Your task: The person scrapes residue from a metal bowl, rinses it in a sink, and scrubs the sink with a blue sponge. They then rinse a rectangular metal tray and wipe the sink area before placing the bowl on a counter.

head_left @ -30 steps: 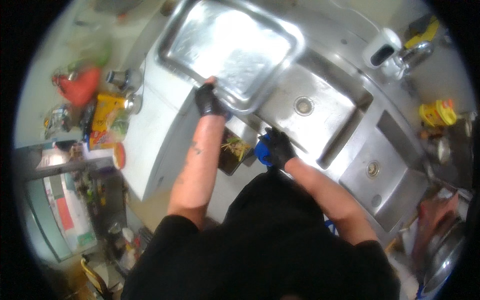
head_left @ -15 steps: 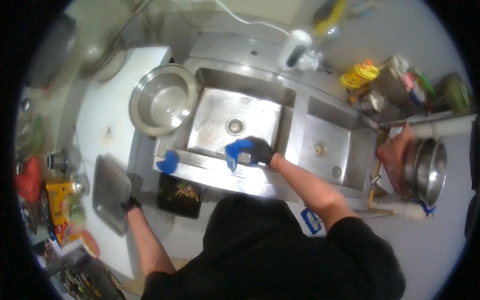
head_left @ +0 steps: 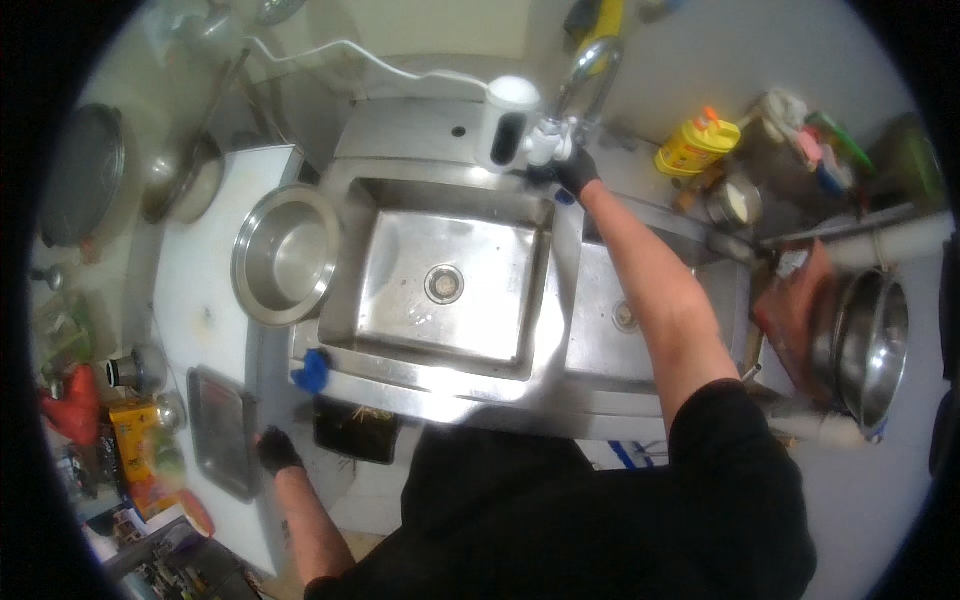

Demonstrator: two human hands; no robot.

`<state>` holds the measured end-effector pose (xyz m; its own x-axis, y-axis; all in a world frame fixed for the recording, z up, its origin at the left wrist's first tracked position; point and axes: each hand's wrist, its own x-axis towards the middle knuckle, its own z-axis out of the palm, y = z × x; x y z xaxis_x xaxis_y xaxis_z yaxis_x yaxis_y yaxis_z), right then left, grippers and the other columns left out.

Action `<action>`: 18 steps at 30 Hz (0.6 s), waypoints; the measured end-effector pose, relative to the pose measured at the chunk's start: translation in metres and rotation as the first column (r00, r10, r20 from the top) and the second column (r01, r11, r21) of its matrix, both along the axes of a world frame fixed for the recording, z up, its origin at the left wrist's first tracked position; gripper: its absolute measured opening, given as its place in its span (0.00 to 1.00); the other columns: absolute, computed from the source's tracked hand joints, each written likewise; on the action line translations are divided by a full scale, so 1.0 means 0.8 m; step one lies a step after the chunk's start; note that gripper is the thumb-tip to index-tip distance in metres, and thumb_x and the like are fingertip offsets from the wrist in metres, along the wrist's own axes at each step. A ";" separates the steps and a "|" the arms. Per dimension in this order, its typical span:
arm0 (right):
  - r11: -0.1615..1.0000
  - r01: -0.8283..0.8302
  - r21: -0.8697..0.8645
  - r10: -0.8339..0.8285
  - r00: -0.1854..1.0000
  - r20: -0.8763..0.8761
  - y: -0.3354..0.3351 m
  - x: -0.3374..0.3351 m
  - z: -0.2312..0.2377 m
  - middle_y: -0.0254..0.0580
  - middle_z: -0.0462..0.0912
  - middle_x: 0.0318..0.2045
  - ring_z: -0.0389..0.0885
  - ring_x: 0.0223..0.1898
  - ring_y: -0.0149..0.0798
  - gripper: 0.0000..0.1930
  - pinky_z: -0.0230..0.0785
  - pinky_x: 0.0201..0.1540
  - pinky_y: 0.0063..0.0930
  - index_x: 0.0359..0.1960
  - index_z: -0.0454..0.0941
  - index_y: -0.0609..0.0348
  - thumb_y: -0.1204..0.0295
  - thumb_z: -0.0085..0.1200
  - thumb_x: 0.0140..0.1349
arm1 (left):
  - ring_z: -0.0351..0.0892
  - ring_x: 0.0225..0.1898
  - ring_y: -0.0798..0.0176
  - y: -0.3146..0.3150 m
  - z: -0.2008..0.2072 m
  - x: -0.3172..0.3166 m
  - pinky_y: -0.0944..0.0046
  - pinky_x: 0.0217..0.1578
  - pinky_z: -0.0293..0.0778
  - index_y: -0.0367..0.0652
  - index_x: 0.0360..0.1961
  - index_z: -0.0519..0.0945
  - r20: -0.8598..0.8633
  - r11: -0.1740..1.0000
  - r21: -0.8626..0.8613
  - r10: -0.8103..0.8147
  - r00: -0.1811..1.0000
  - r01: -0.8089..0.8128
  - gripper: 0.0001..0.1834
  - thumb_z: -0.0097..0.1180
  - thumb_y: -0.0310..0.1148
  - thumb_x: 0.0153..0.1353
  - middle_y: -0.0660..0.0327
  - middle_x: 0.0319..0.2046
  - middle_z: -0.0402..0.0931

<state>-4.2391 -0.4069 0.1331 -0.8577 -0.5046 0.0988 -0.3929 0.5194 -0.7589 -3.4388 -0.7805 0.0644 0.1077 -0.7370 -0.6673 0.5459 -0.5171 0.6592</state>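
Observation:
My right hand (head_left: 574,172), in a black glove, reaches to the base of the white-bodied tap (head_left: 548,142) behind the two sink basins. It is closed on a blue cloth (head_left: 565,197), of which only small bits show under the fingers. My left hand (head_left: 278,450), also black-gloved, hovers by the near right edge of a shallow metal tray (head_left: 222,432) on the white counter. A small gap seems to part hand and tray, and the dark glove hides how its fingers are bent. Below my right arm lies the right basin (head_left: 598,335); the left basin (head_left: 440,230) has a round drain.
A large steel pot (head_left: 245,262) stands left of the sink. On the front rim lies another blue cloth (head_left: 311,371), above a black bin (head_left: 355,432). A white water heater (head_left: 508,115), a yellow bottle (head_left: 697,146) and steel bowls (head_left: 880,350) stand around.
My right hand has gone from the sink's front rim to the tap at the back, taking the blue cloth along. My left hand has come slightly off the tray's edge. The view has shifted.

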 end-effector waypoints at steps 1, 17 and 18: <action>0.999 -0.043 -0.014 0.041 0.991 -0.126 0.000 -0.003 0.000 0.49 0.83 0.47 0.81 0.49 0.47 0.22 0.70 0.56 0.41 0.54 0.76 0.54 0.63 0.62 0.58 | 0.70 0.62 0.53 0.024 0.015 -0.039 0.55 0.65 0.62 0.37 0.59 0.75 0.069 0.988 -0.039 -0.150 0.986 0.152 0.28 0.41 0.49 0.74 0.53 0.58 0.77; 0.988 -0.058 -0.145 0.137 0.762 0.632 -0.025 0.116 -0.015 0.43 0.85 0.40 0.85 0.31 0.40 0.10 0.78 0.37 0.36 0.46 0.82 0.57 0.69 0.51 0.70 | 0.74 0.61 0.57 0.233 0.042 -0.639 0.57 0.53 0.76 0.53 0.72 0.65 0.006 0.220 -0.044 -0.975 0.220 0.975 0.35 0.60 0.47 0.67 0.60 0.67 0.66; 0.924 0.088 -0.373 0.247 0.609 0.754 -0.031 0.126 -0.025 0.40 0.84 0.38 0.84 0.30 0.38 0.10 0.78 0.34 0.36 0.46 0.81 0.58 0.69 0.51 0.71 | 0.72 0.63 0.55 0.232 0.040 -0.659 0.55 0.53 0.77 0.54 0.74 0.61 -0.027 0.191 -0.077 -0.982 0.189 0.979 0.38 0.60 0.49 0.67 0.59 0.70 0.62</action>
